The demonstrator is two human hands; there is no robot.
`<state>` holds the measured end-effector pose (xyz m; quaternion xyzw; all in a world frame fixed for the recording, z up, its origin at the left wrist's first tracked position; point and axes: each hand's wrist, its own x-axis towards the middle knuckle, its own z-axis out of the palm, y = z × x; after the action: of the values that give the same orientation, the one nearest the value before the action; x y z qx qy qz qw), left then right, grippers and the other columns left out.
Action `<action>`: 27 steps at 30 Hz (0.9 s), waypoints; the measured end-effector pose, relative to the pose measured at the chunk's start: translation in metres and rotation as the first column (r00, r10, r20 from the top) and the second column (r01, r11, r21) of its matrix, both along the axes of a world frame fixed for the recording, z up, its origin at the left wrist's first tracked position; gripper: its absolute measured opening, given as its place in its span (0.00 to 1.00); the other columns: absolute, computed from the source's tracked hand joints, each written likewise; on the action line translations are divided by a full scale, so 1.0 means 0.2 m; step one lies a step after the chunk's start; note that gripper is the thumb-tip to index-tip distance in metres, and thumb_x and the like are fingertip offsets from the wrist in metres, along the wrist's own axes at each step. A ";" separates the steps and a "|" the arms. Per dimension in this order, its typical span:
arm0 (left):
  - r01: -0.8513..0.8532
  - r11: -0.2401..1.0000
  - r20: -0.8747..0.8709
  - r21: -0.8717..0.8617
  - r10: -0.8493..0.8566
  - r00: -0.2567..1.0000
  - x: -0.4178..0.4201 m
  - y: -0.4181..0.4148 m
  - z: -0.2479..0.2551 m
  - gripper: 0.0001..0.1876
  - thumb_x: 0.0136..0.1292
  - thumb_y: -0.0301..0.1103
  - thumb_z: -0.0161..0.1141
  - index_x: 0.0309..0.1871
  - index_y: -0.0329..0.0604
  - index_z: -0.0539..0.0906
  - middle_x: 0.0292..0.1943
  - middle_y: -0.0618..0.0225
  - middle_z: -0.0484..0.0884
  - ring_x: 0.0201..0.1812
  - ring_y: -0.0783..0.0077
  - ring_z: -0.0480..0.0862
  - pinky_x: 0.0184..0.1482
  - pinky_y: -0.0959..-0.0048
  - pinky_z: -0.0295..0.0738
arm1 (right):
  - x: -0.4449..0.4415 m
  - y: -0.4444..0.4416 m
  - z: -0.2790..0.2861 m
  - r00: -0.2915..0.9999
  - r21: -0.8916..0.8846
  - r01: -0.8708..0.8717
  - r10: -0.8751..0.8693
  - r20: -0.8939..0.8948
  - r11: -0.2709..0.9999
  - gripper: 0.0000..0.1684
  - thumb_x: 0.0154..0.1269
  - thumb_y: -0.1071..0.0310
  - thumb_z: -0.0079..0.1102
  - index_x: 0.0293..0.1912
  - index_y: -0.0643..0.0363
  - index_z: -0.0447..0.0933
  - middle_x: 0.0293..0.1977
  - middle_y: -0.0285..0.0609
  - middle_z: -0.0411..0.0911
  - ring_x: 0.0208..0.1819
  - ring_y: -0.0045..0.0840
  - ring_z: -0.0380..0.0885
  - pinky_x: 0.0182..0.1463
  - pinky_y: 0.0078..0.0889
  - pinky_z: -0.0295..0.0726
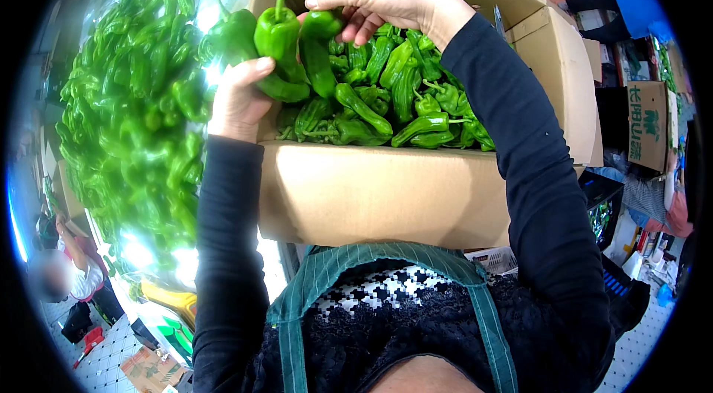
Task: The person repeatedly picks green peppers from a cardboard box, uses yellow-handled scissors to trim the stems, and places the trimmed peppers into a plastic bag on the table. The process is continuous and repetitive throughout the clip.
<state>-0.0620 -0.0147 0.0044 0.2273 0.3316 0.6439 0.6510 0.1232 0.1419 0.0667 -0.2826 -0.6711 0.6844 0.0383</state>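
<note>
My left hand (pixel 240 93) grips several long green peppers above the left end of an open cardboard box (pixel 384 192). One green pepper (pixel 277 31) in it stands stem up, and another green pepper (pixel 237 37) leans out to the left. My right hand (pixel 384 0) comes over the box from the right. Its thumb and fingers are around the top of a curved dark green pepper (pixel 317 53), which hangs beside those in my left hand. Below lie many loose green peppers (pixel 401 81) inside the box, some with stems showing.
Left of the box, a large heap of green peppers (pixel 139 98) lies on shiny plastic. Another person (pixel 83 265) stands at far left. A printed carton (pixel 647 126) and a blue item (pixel 640 9) are at right. A carton (pixel 150 368) sits on the tiled floor.
</note>
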 end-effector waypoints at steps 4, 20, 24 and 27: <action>0.063 0.996 -0.093 0.070 -0.057 0.994 0.01 -0.04 -0.02 0.40 0.43 0.32 0.73 0.62 0.33 0.69 0.53 0.53 0.79 0.51 0.55 0.82 0.56 0.56 0.78 | 0.00 0.03 0.03 0.997 -0.175 -0.009 -0.004 -0.073 0.985 0.19 0.66 0.57 0.64 0.39 0.67 0.82 0.29 0.46 0.82 0.27 0.28 0.82 0.35 0.27 0.86; -0.191 0.960 0.163 0.205 0.159 0.974 -0.02 -0.03 0.00 0.39 0.59 0.45 0.61 0.69 0.30 0.63 0.63 0.43 0.71 0.62 0.49 0.75 0.69 0.47 0.64 | 0.04 -0.28 -0.53 0.852 0.367 -0.210 -0.015 0.523 0.906 0.26 0.56 0.60 0.63 0.47 0.72 0.77 0.45 0.60 0.80 0.49 0.44 0.80 0.54 0.40 0.78; -0.220 0.955 0.187 0.199 0.183 0.965 0.00 0.01 0.01 0.39 0.59 0.45 0.61 0.68 0.30 0.64 0.62 0.43 0.72 0.62 0.49 0.75 0.70 0.47 0.63 | -0.02 -0.35 -0.40 0.928 0.453 0.003 -0.171 0.331 0.892 0.29 0.55 0.56 0.62 0.49 0.69 0.73 0.43 0.59 0.80 0.49 0.44 0.80 0.52 0.43 0.78; -0.250 0.947 0.168 0.204 0.218 0.962 -0.01 0.00 0.01 0.39 0.59 0.45 0.61 0.68 0.30 0.64 0.62 0.43 0.72 0.62 0.48 0.74 0.70 0.47 0.63 | -0.20 -0.52 -0.33 0.852 0.435 -0.187 -0.075 0.518 0.881 0.35 0.58 0.53 0.63 0.58 0.65 0.67 0.44 0.56 0.78 0.49 0.43 0.80 0.53 0.41 0.79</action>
<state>-0.0646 -0.0150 0.0070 0.2113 0.2344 0.7644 0.5623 0.0836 0.0380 -0.0001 -0.4184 -0.8097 0.3996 -0.0976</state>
